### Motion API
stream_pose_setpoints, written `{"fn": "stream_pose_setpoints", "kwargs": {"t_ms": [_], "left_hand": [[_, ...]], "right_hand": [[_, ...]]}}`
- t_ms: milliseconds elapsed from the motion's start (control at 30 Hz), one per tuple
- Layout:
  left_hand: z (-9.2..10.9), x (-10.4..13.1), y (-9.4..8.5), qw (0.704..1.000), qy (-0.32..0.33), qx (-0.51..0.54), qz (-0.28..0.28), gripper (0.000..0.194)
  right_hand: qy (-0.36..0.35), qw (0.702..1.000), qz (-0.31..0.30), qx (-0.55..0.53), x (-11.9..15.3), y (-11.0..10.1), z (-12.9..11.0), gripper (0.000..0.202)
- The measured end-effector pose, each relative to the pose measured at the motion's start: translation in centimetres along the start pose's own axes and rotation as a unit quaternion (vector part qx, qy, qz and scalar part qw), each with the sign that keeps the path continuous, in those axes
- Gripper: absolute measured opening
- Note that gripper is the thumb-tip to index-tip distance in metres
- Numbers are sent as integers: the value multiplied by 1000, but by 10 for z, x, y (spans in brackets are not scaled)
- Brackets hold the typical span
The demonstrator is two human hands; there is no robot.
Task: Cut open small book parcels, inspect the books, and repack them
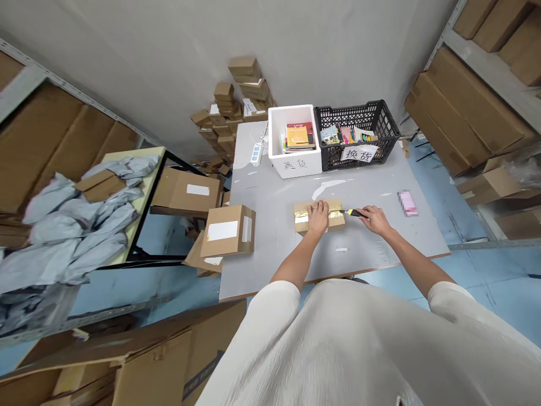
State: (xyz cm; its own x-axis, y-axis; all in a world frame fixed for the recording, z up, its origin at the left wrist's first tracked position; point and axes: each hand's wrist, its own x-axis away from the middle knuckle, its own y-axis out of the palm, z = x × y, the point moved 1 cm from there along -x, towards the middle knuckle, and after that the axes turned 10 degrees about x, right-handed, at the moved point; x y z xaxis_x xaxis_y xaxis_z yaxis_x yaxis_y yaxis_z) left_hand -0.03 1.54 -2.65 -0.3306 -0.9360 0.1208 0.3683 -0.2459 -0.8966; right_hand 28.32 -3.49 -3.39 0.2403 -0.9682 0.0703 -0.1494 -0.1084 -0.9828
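- The left hand [318, 216] is pressing down on a small cardboard box [337, 221], fingers laid over its shiny tape [301, 216].
- The right hand [374, 219] is gripping a yellow-and-black cutter [354, 212], which is pointing left at the box's right end; whether its tip is touching, I cannot tell.
- The box is lying on the grey table [274, 254], beneath the left hand.
- Beyond both hands, a white bin [296, 167] and a black crate [332, 159] are standing side by side, holding books [297, 136].
- A labelled carton [230, 246] is sitting well left of the left hand.
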Motion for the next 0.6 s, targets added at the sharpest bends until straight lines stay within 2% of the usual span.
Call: {"fn": "stream_pose_setpoints", "kwargs": {"t_ms": [167, 433, 600], "left_hand": [[-2, 1, 2, 1000, 2, -9, 1, 58], [-2, 1, 1, 1000, -6, -4, -5, 56], [0, 3, -1, 1000, -10, 8, -9, 58]], "right_hand": [[-13, 999, -9, -52, -3, 10, -4, 53], [-25, 999, 10, -33, -7, 8, 15, 52], [-28, 996, 2, -79, -11, 24, 8, 54]]}}
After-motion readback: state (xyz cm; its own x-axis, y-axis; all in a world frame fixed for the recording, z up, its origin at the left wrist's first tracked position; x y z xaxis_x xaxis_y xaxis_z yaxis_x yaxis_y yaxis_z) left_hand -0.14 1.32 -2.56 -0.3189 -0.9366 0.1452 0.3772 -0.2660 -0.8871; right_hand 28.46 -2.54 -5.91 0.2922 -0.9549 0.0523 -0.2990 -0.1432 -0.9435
